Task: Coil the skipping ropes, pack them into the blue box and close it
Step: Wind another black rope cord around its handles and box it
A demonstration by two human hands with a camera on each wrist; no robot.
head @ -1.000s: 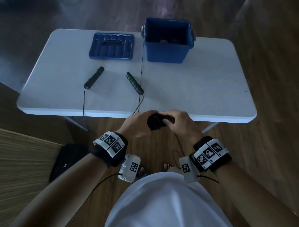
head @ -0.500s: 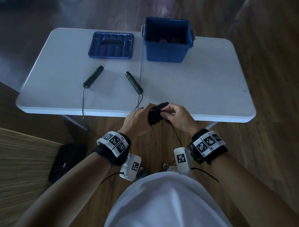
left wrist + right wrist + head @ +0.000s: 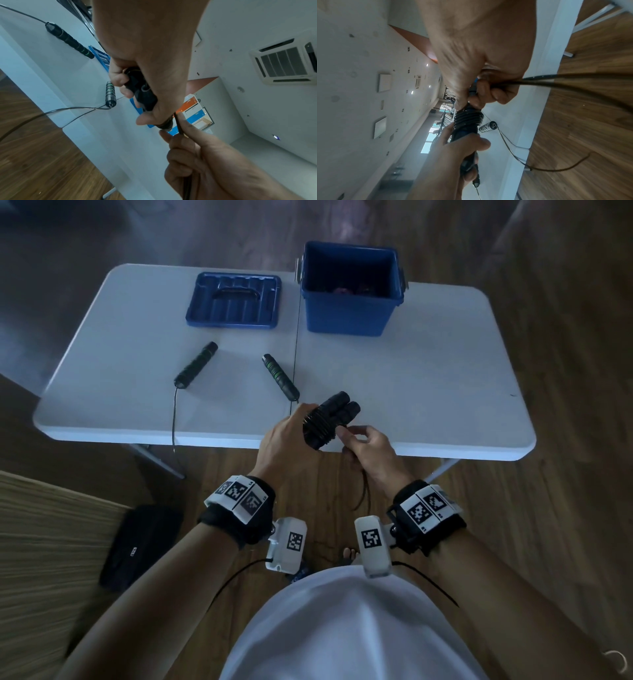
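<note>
Hands over near table edge | left hand (image 3: 286, 436) grips paired black skipping-rope handles (image 3: 330, 419) wound with cord | right hand (image 3: 368, 448) pinches loose black cord (image 3: 556, 79) beside coil | second black rope's green-ringed handles (image 3: 280, 376) lie apart on white folding table (image 3: 428, 392) | open blue plastic box (image 3: 346, 302) far side, blue lid (image 3: 234, 299) flat beside it

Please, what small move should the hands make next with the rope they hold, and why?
Probably one more turn: the right hand should carry the loose cord around the paired handles that the left hand holds. Several turns already sit there, but cord still hangs toward the floor, so it seems not ready for the blue box.
</note>
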